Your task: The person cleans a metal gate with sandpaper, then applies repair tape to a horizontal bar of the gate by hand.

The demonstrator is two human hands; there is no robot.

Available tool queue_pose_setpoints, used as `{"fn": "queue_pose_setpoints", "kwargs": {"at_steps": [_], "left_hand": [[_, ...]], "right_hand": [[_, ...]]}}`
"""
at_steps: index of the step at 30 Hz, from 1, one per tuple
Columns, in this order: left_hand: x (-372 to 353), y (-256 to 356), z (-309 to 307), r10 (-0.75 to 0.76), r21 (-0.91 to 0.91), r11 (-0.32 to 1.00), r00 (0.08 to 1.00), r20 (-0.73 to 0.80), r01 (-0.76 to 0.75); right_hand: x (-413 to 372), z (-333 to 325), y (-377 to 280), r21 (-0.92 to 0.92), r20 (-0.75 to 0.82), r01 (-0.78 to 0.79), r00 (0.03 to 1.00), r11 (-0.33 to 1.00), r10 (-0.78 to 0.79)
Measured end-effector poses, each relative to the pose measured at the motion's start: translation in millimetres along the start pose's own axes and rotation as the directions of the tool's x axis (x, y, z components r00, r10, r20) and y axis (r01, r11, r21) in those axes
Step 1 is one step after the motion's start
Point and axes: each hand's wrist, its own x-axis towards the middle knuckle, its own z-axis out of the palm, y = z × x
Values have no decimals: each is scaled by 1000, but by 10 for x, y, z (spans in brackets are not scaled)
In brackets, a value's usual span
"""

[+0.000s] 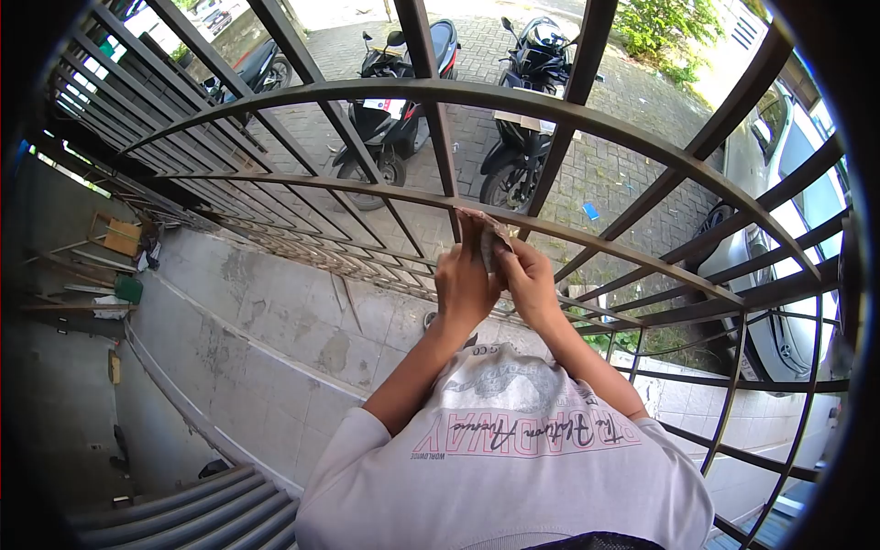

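Note:
Both of my hands are raised together in front of my chest, right at a dark metal fence [348,191]. A creased brownish sheet with a greyish side, like a piece of sandpaper [493,236], is held between them just below a horizontal bar and overlaps an upright. My left hand [465,282] is closed on its left side, fingers pointing up. My right hand [530,277] pinches its right edge between thumb and fingers. Part of the sheet is hidden behind the fingers.
Beyond the bars, motorbikes [394,128] stand on brick paving, and a silver car [784,229] is at the right. On my side, a tiled floor [275,312] runs left toward piled wood pieces [119,236]. Grey slats [197,513] lie at lower left.

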Motion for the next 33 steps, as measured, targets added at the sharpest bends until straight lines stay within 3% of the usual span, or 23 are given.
{"fn": "queue_pose_setpoints", "kwargs": {"at_steps": [1, 3, 5, 6, 8, 9, 11, 12, 13, 15, 17, 19, 20, 21, 23, 24, 25, 27, 29, 31, 33], "left_hand": [[-25, 78, 84, 15, -103, 995, 1000, 8, -15], [-33, 171, 165, 267, 29, 963, 962, -54, -266], [-24, 109, 161, 291, 86, 955, 955, -54, -286], [1, 56, 104, 286, 87, 956, 956, -61, -281], [9, -54, -27, 76, 204, 976, 997, -8, -73], [-11, -25, 4, 69, 200, 978, 998, -3, -67], [-32, 53, 82, 0, -140, 990, 999, -34, -5], [-47, 150, 72, 25, -142, 990, 998, 63, -16], [-50, 207, 103, 225, -95, 970, 974, 2, -224], [-30, 297, 94, 303, -14, 953, 951, 67, -302], [-31, 169, 39, 223, 85, 970, 973, 55, -227], [-25, -51, -13, 165, 210, 963, 986, 25, -166], [-7, 11, -1, 91, 105, 990, 995, 32, -94], [-10, 79, 12, 14, 1, 1000, 999, 48, -14], [-76, 111, 304, 151, -82, 985, 988, -44, -154], [-22, 228, 247, 345, -3, 939, 938, -36, -345], [-18, 344, 309, 331, -27, 943, 942, -55, -333], [-25, 342, 224, 325, 4, 946, 945, -31, -325], [3, 201, 61, 281, 80, 957, 960, -18, -279], [-29, 201, 121, 235, 146, 962, 972, -1, -233], [-49, 263, 416, 149, -145, 976, 984, -93, -161]], "right_hand": [[-33, -101, -29, 102, -2, -39, 999, 994, 39], [-124, -352, -198, 78, -110, -103, 988, 992, 111], [-137, -521, -126, 9, -63, -74, 995, 997, 75], [-106, -465, -149, -19, -22, -58, 998, 998, 58], [-46, -196, -139, -65, 52, -43, 998, 997, 47], [-15, -65, -203, -19, 101, -126, 987, 992, 127], [-12, -78, 7, 15, 10, -19, 1000, 1000, 19], [-46, -179, -111, 7, -40, -61, 997, 998, 62], [-109, -341, -224, -1, -90, -106, 990, 994, 105], [-178, -607, -204, 27, -86, -115, 989, 993, 117], [-172, -531, -209, 14, -77, -109, 991, 994, 110], [-112, -257, -122, 36, 53, -85, 995, 996, 83], [-70, -166, -2, -3, 100, -146, 984, 989, 145], [-73, -106, 38, 13, 24, -74, 997, 997, 74], [-155, -314, -149, -21, -107, -36, 994, 999, 33], [-187, -538, -74, -1, -112, -107, 988, 994, 107], [-246, -651, -80, 117, -184, -109, 974, 987, 130], [-259, -752, -130, -37, -184, -82, 980, 996, 74], [-178, -529, -113, 33, -109, -64, 992, 997, 68], [-132, -313, -89, 22, -53, -239, 969, 971, 240], [-179, -393, 27, 85, -199, -79, 975, 993, 95]]}}
